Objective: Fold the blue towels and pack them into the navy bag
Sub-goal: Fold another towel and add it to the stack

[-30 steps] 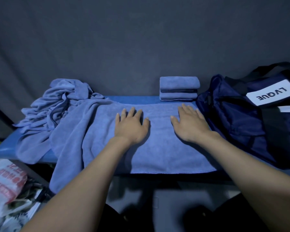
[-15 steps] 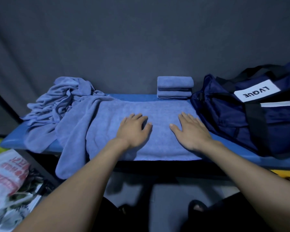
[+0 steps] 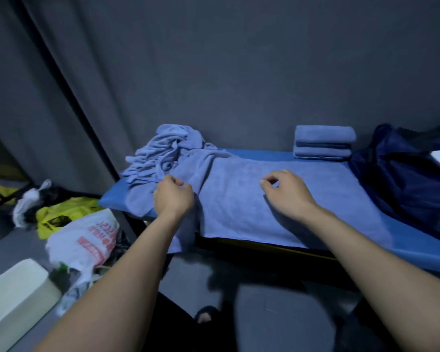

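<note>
A blue towel [image 3: 252, 199] lies spread flat on the blue table [image 3: 417, 250], its left end bunched and hanging over the front edge. My left hand [image 3: 173, 196] has its fingers curled into that bunched fold and grips it. My right hand [image 3: 287, 191] hovers over the flat middle of the towel with curled fingers, holding nothing. A crumpled pile of blue towels [image 3: 163, 153] sits at the back left. A stack of folded blue towels [image 3: 324, 142] stands at the back. The navy bag [image 3: 404, 179] rests at the right end of the table.
A dark curtain hangs behind the table. On the floor to the left lie a white plastic bag with red print [image 3: 87, 240], a yellow bag [image 3: 61, 214] and a pale box [image 3: 13, 301]. A foot in a sandal [image 3: 205, 316] shows below the table edge.
The view has swung left. Both hands have lifted from lying flat on the towel, curled their fingers and shifted left; my left hand now reaches the bunched left end.
</note>
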